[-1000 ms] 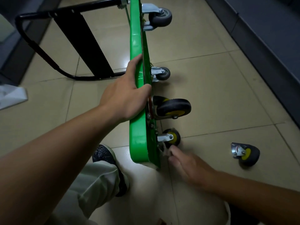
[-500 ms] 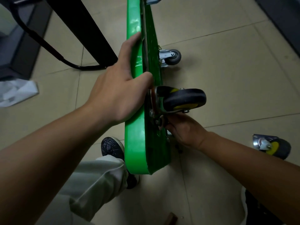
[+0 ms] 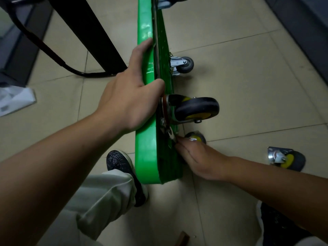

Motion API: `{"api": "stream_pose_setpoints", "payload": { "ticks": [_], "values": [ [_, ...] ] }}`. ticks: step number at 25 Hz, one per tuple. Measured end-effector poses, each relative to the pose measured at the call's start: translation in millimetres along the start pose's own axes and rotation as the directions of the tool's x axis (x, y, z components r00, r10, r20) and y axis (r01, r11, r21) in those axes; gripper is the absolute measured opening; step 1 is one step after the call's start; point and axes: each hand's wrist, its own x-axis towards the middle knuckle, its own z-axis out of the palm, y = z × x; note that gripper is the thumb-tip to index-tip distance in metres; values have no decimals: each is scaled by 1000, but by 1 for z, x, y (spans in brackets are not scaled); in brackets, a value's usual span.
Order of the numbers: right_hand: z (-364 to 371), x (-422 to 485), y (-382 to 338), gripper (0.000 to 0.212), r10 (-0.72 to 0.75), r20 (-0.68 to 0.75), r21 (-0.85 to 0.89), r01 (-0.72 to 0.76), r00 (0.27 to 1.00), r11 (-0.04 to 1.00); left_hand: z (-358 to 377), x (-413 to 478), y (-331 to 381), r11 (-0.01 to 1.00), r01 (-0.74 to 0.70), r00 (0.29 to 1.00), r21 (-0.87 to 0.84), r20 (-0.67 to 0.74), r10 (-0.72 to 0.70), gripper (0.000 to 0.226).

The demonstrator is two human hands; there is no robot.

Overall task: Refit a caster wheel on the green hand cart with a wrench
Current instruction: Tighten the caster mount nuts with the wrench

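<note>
**Cart on edge, wrench at the caster plate**

The tiled floor (image 3: 248, 86) carries the green hand cart (image 3: 145, 157), tipped up on its long edge with the underside facing your right. Its black handle frame (image 3: 92, 38) lies off to the left. Your left hand (image 3: 131, 100) grasps the deck's upper edge, thumb hooked over it. Your right hand (image 3: 200, 157) reaches in low at the underside. The black caster wheel (image 3: 197, 109) (yellow hub) sits against that underside, just above your right hand. A loose caster (image 3: 287, 160) lies on the floor, well apart to the right. The wrench (image 3: 170, 134), its silver head at the caster's mounting plate, is pinched in your right fingertips.
</note>
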Motion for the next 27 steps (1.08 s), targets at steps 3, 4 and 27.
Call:
{"api": "stream_pose_setpoints", "payload": {
  "ticks": [3, 4, 27],
  "values": [
    [-1, -19, -37, 35, 200, 148, 256, -233, 969, 938, 0, 0, 0, 999, 28, 1000, 42, 1, -28, 79],
    [-6, -20, -51, 41, 274, 238, 334, -344, 932, 878, -1, -1, 1, 998, 30, 1000, 51, 0, -30, 79],
    [-12, 23, 41, 42, -190, -143, -328, 134, 971, 935, 1, 4, -2, 1000, -6, 1000, 9, 5, 6, 77]
  ]
}}
